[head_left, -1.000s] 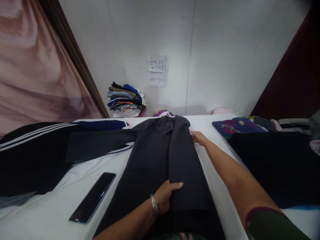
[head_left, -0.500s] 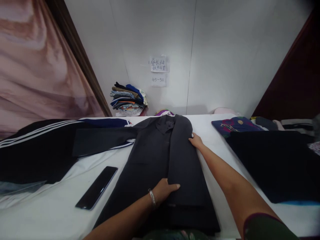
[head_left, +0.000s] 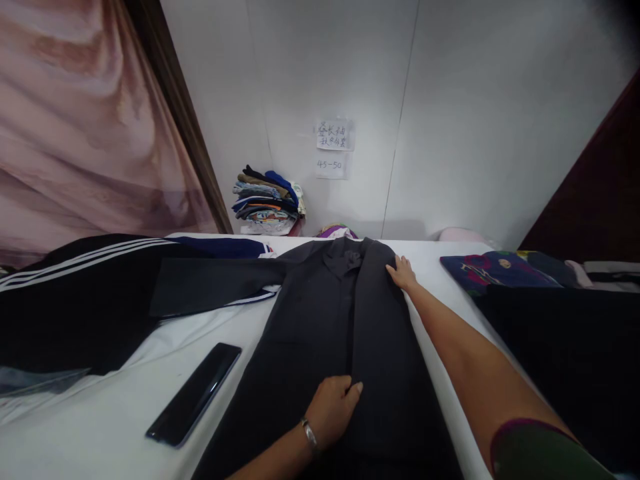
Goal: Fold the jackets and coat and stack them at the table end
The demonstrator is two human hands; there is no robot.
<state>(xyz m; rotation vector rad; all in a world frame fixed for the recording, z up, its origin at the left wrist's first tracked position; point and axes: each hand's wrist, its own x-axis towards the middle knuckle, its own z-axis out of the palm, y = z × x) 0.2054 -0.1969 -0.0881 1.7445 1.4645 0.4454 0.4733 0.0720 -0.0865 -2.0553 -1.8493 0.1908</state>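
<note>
A long dark grey coat [head_left: 310,313] lies spread on the table, its collar toward the wall. One sleeve [head_left: 215,283] stretches out to the left, while the coat's right side is folded inward along its length. My left hand [head_left: 333,408], with a silver bracelet at the wrist, is closed on the cloth low on the coat's front. Its fingertips are partly hidden from me. At the coat's right shoulder edge, my right hand [head_left: 403,272] rests with fingers spread against the cloth.
Left of the coat are a black phone [head_left: 195,393] and a black garment with white stripes [head_left: 85,307]. A folded clothes stack [head_left: 267,200] stands by the wall under paper signs [head_left: 334,150]. Dark folded cloth [head_left: 565,360] and a patterned garment [head_left: 493,270] lie to the right.
My left hand's fingers have curled in from a more stretched thumb. My right hand's fingers have spread at the shoulder edge. The view has shifted slightly.
</note>
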